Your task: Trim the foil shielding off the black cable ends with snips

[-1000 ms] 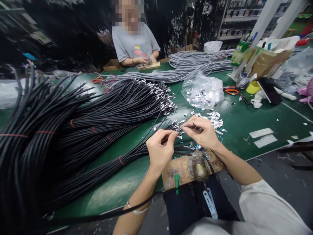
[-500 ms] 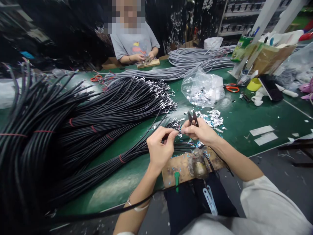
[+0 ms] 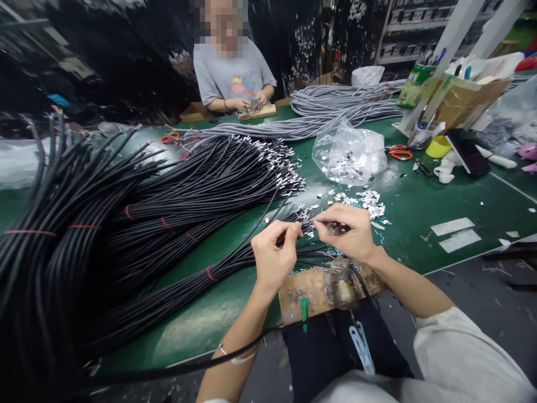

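My left hand (image 3: 274, 249) is closed in a pinch on the end of a black cable, most of which its fingers hide. Thin coloured wires (image 3: 307, 217) fan out of that end, between my two hands. Opposite it, my right hand (image 3: 352, 230) has thumb and forefinger brought together at the wires; whether they grip one I cannot make out. Dark thread snips (image 3: 338, 227) are tucked inside the same hand, largely covered by the fingers. Below both hands lies a wooden board (image 3: 293, 294) bearing a tape-wrapped metal fixture (image 3: 344, 290) and a green clip (image 3: 304, 309).
Tied bundles of black cable (image 3: 201, 184) fill the left of the green table (image 3: 413, 229). White and blue scraps (image 3: 369, 202) lie beyond my right hand, near a clear plastic bag (image 3: 350, 151). Orange-handled scissors (image 3: 400, 152) and a phone (image 3: 466, 151) are farther right. A co-worker (image 3: 235, 78) sits opposite.
My right hand has turned over, so the snips' blades, which pointed up before, are now mostly hidden by the fingers. My left hand keeps its pinch. The view has shifted slightly.
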Action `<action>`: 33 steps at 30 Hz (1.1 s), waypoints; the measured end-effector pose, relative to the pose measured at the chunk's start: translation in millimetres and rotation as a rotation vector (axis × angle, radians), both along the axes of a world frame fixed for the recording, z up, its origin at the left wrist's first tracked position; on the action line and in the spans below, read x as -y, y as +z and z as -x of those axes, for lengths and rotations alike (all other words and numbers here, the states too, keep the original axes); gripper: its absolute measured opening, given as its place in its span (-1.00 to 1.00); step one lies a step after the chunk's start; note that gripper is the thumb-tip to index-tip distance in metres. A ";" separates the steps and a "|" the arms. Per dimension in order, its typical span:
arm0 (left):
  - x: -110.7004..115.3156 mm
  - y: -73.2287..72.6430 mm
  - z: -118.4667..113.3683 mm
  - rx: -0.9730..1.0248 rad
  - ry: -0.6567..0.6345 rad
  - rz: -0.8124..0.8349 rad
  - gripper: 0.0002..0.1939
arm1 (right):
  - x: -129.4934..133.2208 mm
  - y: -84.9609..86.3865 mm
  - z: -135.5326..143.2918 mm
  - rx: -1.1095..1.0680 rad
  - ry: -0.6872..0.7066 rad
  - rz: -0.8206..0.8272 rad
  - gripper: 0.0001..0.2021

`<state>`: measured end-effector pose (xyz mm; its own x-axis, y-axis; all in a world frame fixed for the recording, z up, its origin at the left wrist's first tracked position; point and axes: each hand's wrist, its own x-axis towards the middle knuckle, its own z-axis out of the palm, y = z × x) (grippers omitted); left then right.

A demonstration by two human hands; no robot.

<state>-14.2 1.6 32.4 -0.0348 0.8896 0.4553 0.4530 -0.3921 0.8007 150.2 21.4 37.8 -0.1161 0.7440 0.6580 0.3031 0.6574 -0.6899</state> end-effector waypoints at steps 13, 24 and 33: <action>-2.4 1.6 4.8 -0.001 -0.141 0.085 -0.58 | -7.6 1.4 -0.2 -0.156 0.263 0.447 -0.79; -2.1 1.2 3.5 0.041 -0.102 0.126 -0.57 | -4.2 -0.8 -0.2 0.048 0.187 0.035 -0.87; -1.4 2.4 2.9 0.029 -0.088 0.120 -0.59 | -4.3 0.1 -2.2 0.086 0.175 -0.041 -0.89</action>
